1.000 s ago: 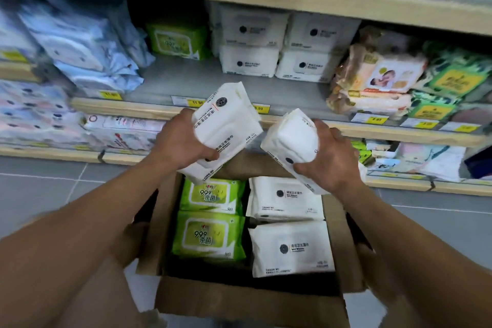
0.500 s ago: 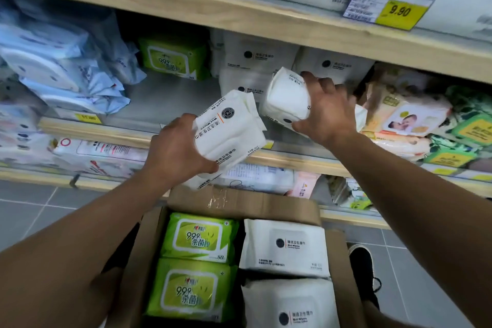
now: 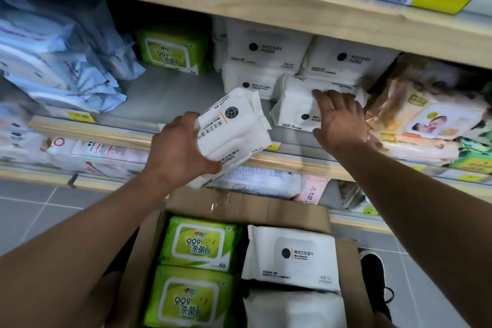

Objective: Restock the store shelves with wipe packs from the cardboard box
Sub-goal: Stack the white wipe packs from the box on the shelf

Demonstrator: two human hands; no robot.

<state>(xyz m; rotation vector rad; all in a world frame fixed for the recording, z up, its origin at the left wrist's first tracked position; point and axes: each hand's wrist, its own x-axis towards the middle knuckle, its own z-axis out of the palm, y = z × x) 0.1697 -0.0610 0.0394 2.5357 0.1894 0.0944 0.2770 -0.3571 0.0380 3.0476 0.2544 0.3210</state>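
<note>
While stock waits in the box (image 3: 279, 209) below: right hand (image 3: 339, 121) spread flat, fingers straight, pressing a white pack (image 3: 294, 112) back onto the middle shelf (image 3: 165, 96) against the stacked white packs (image 3: 269, 56) behind. Left hand (image 3: 177, 152) curled round a second white pack (image 3: 234, 130), thumb underneath, held tilted in the air just in front of the shelf edge, not yet on the boards. More white packs and two green packs (image 3: 197, 243) lying in the box at floor level; one green pack (image 3: 173, 52) already at the back of the shelf, open boards beside it.

Likely risks from here: shelved pack sitting at a slant near the lip, apt to slide off toward the box if released before squared up. Soft baby-wipe bags (image 3: 431, 120) just to the right, touching or nearly touching the wrist, liable to be dragged out on withdrawal. Left-hand pack gripped at one end only, prone to droop or slip if pushed in one-handed. Stack behind, already two high, liable to topple forward if knocked.
</note>
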